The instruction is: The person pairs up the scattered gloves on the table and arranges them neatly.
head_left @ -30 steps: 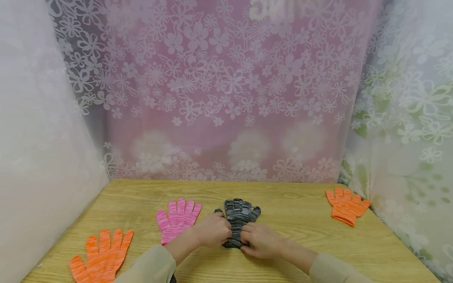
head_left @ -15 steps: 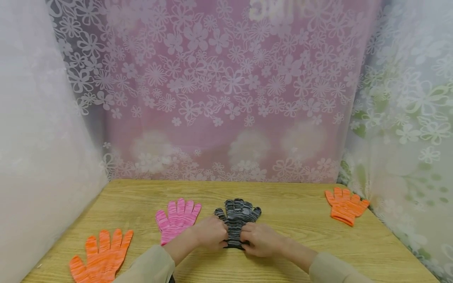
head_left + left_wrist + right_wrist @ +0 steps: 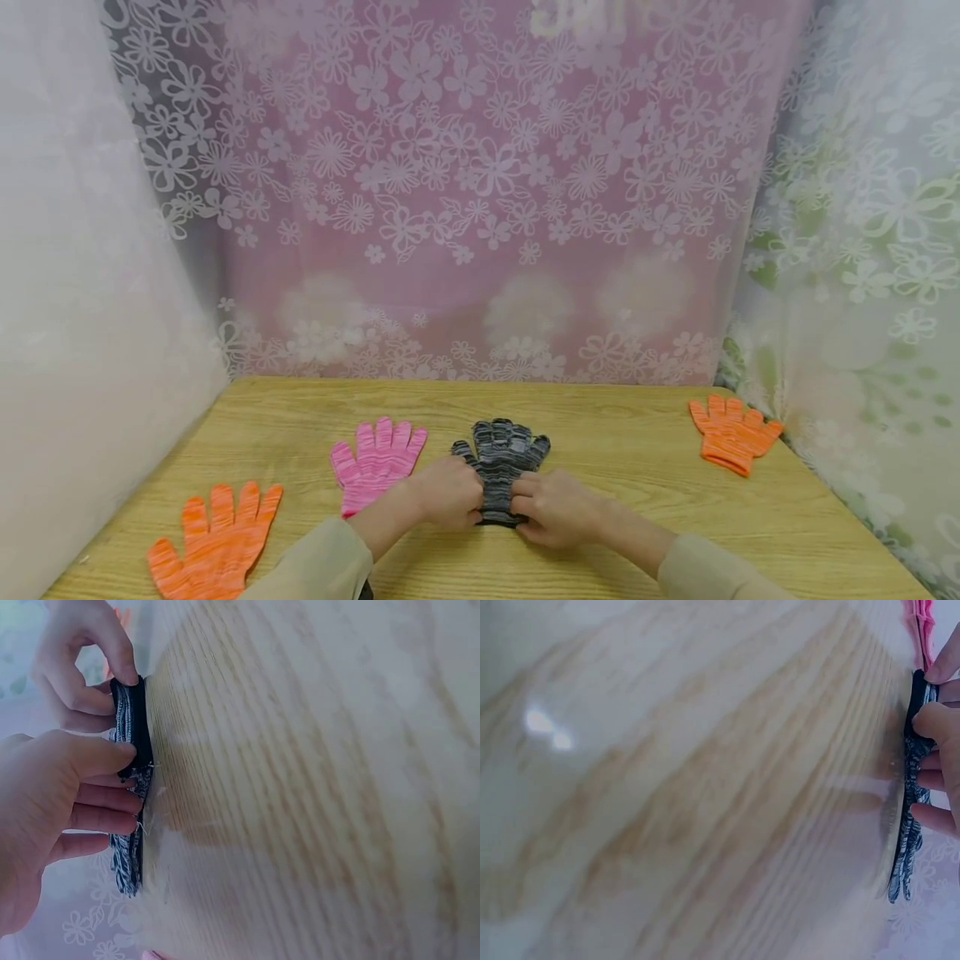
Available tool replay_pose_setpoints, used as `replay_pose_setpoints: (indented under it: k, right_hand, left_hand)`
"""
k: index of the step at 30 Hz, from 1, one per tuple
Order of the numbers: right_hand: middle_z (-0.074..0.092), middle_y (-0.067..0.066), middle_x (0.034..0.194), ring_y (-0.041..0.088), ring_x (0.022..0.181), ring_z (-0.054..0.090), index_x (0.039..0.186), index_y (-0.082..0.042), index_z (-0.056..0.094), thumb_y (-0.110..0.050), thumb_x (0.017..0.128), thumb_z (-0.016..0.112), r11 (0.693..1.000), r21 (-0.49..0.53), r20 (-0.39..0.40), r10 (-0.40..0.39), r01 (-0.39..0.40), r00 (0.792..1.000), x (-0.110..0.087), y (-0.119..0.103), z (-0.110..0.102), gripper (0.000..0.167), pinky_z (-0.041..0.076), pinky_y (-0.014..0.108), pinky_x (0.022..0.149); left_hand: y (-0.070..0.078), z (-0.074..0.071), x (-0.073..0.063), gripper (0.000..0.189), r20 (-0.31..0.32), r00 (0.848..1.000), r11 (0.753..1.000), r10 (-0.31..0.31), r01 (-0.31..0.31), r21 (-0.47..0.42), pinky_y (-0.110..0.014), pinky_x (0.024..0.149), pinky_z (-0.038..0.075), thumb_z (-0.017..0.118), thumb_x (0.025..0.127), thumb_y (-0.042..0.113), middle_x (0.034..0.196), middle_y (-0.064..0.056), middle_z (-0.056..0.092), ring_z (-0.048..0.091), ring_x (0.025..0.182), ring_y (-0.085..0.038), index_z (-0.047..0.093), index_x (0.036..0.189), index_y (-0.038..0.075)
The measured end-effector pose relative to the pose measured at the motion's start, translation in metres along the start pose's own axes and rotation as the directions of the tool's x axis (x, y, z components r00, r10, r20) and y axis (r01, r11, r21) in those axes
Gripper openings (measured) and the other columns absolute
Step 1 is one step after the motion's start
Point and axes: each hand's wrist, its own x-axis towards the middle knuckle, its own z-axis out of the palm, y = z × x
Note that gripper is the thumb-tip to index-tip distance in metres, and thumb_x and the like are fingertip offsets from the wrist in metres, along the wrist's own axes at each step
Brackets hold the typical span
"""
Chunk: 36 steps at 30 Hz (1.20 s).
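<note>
A black and grey knit glove (image 3: 498,475) lies flat on the table, fingers pointing to the far side and black cuff toward me. At the left edge of its cuff my left hand (image 3: 448,493) pinches the knit, thumb over the cuff and fingers along the side. My right hand (image 3: 558,507) holds the opposite edge, thumb and curled fingers at the cuff. In the left wrist view the glove (image 3: 133,727) shows edge-on between both hands, low over the wood. The right wrist view has my right hand (image 3: 943,739) at the glove's side.
A pink glove (image 3: 375,467) lies just left of my left forearm. One orange glove (image 3: 217,542) rests at the near left, another orange glove (image 3: 733,435) by the far right edge. Flowered plastic curtains (image 3: 480,208) wall the wooden table (image 3: 637,425) on three sides.
My left hand has shifted slightly left, uncovering the black and grey glove's thumb and more of its cuff. The right hand stays nearly in place; the other gloves have not moved.
</note>
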Motion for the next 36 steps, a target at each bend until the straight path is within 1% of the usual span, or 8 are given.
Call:
replay_pose_setpoints:
  k: [8, 12, 14, 17, 20, 27, 31, 36]
  right_hand:
    - [0.051, -0.009, 0.079, 0.003, 0.068, 0.048, 0.081, -0.018, 0.060, -0.029, 0.084, 0.063, 0.994, 0.103, 0.005, -0.024, 0.023, 1.000, -0.001, 0.002, -0.003, 0.011, 0.037, 0.011, 0.056]
    - [0.059, -0.008, 0.079, 0.004, 0.070, 0.055, 0.082, -0.015, 0.066, -0.020, 0.087, 0.062, 0.966, 0.230, -0.038, 0.129, -0.117, 0.991, -0.004, 0.009, -0.006, 0.008, 0.043, 0.014, 0.063]
    - [0.062, -0.006, 0.078, 0.006, 0.071, 0.058, 0.081, -0.012, 0.067, -0.014, 0.085, 0.063, 0.935, 0.245, -0.038, 0.273, -0.256, 0.961, -0.005, 0.015, -0.008, 0.006, 0.046, 0.018, 0.064]
    - [0.065, -0.002, 0.078, 0.011, 0.071, 0.061, 0.082, -0.009, 0.069, -0.008, 0.083, 0.065, 0.863, 0.203, 0.010, 0.471, -0.463, 0.882, -0.002, 0.027, -0.012, 0.004, 0.048, 0.024, 0.061]
    - [0.066, -0.001, 0.081, 0.013, 0.075, 0.062, 0.085, -0.010, 0.070, -0.007, 0.081, 0.067, 0.827, 0.130, 0.079, 0.541, -0.546, 0.838, 0.001, 0.036, -0.012, 0.006, 0.049, 0.027, 0.062]
    - [0.063, -0.004, 0.084, 0.014, 0.079, 0.059, 0.082, -0.015, 0.069, -0.005, 0.070, 0.071, 0.974, 0.031, 0.097, 0.222, -0.226, 0.970, 0.002, 0.051, 0.008, 0.015, 0.047, 0.025, 0.071]
    - [0.062, -0.004, 0.087, 0.013, 0.079, 0.057, 0.082, -0.016, 0.069, -0.006, 0.069, 0.070, 0.992, 0.040, 0.088, 0.116, -0.119, 0.989, -0.003, 0.055, 0.016, 0.016, 0.046, 0.023, 0.069]
    - [0.059, -0.006, 0.085, 0.010, 0.077, 0.054, 0.077, -0.018, 0.067, -0.006, 0.070, 0.068, 0.992, 0.045, 0.119, 0.114, -0.120, 0.986, -0.006, 0.056, 0.017, 0.013, 0.044, 0.021, 0.066]
  left_hand:
    - [0.002, 0.001, -0.006, 0.034, -0.058, 0.998, 1.000, 0.023, -0.024, -0.007, -0.021, 0.050, 0.036, 0.065, 0.080, 0.042, 0.057, 0.015, 0.048, 0.051, 0.051, -0.003, 0.055, 0.053, 0.025]
    - [0.002, 0.002, -0.007, 0.035, -0.103, 0.995, 0.999, 0.001, -0.007, -0.053, -0.021, 0.052, 0.034, 0.062, 0.084, 0.041, 0.058, 0.014, 0.046, 0.049, 0.054, -0.003, 0.053, 0.054, 0.025]
    - [0.002, 0.001, -0.006, 0.030, -0.130, 0.991, 0.996, -0.019, 0.008, -0.086, -0.020, 0.053, 0.032, 0.061, 0.086, 0.038, 0.060, 0.014, 0.046, 0.048, 0.056, -0.004, 0.057, 0.059, 0.025]
    - [0.002, -0.001, -0.001, 0.018, -0.138, 0.990, 0.989, -0.017, -0.004, -0.147, -0.017, 0.057, 0.033, 0.061, 0.088, 0.032, 0.066, 0.013, 0.048, 0.047, 0.061, -0.002, 0.064, 0.072, 0.024]
    - [0.004, -0.004, 0.005, 0.010, -0.113, 0.993, 0.981, 0.031, -0.052, -0.187, -0.015, 0.060, 0.037, 0.062, 0.088, 0.030, 0.073, 0.013, 0.052, 0.049, 0.066, 0.000, 0.068, 0.084, 0.023]
    - [0.010, 0.000, 0.009, 0.015, -0.054, 0.994, 0.975, 0.093, -0.102, -0.199, -0.017, 0.067, 0.043, 0.062, 0.087, 0.035, 0.081, 0.012, 0.056, 0.054, 0.077, -0.002, 0.069, 0.094, 0.023]
    - [0.011, 0.002, 0.009, 0.015, -0.056, 0.993, 0.976, 0.100, -0.109, -0.188, -0.017, 0.071, 0.043, 0.063, 0.086, 0.033, 0.083, 0.011, 0.055, 0.052, 0.079, -0.004, 0.068, 0.095, 0.022]
    - [0.012, 0.003, 0.009, 0.016, -0.063, 0.992, 0.979, 0.110, -0.119, -0.164, -0.017, 0.075, 0.042, 0.064, 0.085, 0.033, 0.085, 0.010, 0.055, 0.052, 0.082, -0.005, 0.067, 0.096, 0.022]
